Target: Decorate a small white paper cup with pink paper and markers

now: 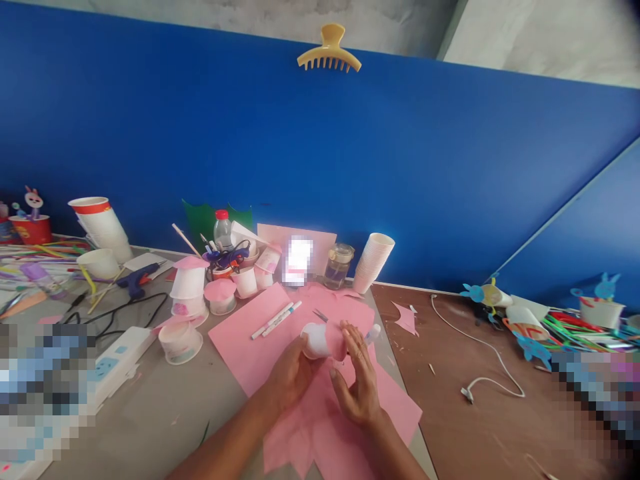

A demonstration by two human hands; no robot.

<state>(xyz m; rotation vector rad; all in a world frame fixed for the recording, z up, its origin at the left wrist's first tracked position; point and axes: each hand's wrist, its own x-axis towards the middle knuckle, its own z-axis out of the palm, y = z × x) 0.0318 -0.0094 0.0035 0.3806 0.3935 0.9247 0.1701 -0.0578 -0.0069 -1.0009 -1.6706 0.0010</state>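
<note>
Left hand (294,377) wraps round the white cup (315,341) above the pink paper (237,331), right hand (361,385) spread at its pink cap (335,341)—looks light, crushable, so best cradled by the wall.

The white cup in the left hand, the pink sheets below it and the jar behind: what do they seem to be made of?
White cup: probably paper, matte, with a plain opaque wall; any coating is unclear.
Pink sheets: paper or thin card, matte, judging by their flat spread and straight edges.
Jar: likely glass, clear and shiny, as its wall is see-through; plastic is possible.
</note>
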